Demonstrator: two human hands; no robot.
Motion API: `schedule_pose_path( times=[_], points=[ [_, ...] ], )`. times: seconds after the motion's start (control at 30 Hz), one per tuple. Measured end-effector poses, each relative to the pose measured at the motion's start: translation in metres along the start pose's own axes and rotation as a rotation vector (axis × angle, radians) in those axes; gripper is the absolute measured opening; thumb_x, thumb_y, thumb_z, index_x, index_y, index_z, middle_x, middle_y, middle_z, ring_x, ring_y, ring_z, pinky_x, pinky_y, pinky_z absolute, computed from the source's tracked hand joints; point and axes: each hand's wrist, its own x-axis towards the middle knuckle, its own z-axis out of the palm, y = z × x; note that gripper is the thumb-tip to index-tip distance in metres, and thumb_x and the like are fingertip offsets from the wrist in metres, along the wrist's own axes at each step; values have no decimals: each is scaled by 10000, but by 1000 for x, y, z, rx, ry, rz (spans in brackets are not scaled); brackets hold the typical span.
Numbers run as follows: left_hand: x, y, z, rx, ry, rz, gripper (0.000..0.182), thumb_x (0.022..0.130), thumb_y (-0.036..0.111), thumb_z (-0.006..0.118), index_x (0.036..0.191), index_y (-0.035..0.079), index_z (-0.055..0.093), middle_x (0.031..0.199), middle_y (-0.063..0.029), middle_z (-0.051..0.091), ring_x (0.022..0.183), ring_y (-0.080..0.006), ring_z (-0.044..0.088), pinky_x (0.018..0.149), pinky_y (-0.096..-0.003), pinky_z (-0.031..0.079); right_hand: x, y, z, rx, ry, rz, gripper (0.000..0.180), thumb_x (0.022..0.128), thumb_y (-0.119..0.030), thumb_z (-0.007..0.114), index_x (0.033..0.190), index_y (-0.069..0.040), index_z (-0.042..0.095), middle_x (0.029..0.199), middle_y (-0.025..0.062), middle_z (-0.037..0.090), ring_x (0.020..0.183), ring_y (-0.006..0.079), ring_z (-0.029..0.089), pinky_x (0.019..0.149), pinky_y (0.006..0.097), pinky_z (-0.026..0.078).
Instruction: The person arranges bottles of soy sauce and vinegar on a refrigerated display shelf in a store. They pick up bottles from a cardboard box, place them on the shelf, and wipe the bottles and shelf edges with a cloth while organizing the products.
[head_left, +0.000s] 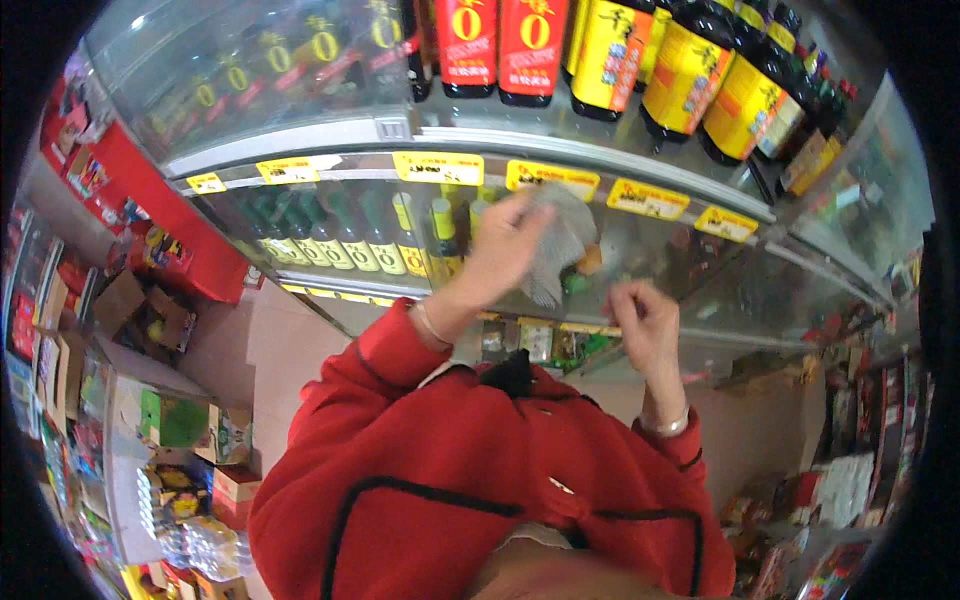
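Note:
My left hand (504, 247) grips a thin grey cloth (564, 229), which hangs from the fingers in front of the cabinet's lower glass. The cloth's upper part overlaps a yellow price label (553, 180) on the shelf edge. My right hand (646, 321) is held lower and to the right, fingers curled in, with nothing visible in it; motion blurs it slightly. Whether either hand touches the glass door (660, 262) cannot be told. Behind the glass, near my left hand, stand bottles with yellow caps (444, 225).
Red-labelled bottles (532, 49) and yellow-labelled bottles (686, 86) stand on the upper shelf, beside a sliding glass pane (255, 75). Green-necked bottles (360, 240) line the lower shelf. Left are a red display stand (187, 225), cardboard boxes (150, 311) and a low counter (131, 450). Stocked shelving (862, 420) stands right.

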Motion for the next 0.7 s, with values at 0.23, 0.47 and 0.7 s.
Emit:
schedule_pose_path(
  times=[0.23,0.47,0.7],
  points=[
    [-24,27,-41,-723,13,-260,302,1070,201,528,1270,4,640,1155,-93,718,997,-184,701,873,-343,574,38,-37,66,532,47,-226,194,960,-139,714,1079,13,697,820,3,681,721,42,576,631,223,480],
    [-40,38,-62,-474,68,-256,314,1056,191,549,1274,-19,635,1198,-93,705,1047,-180,675,944,-349,531,74,-28,62,724,-232,-196,131,979,-124,699,1056,-22,724,868,-47,682,768,24,560,688,209,453],
    [-37,31,-30,-269,67,-252,321,941,89,705,1239,-16,647,1128,-49,706,990,-122,642,860,-290,520,72,-11,32,582,-125,-235,170,1000,-187,686,1001,-19,705,768,-82,574,680,20,457,588,223,373]
  ],
)
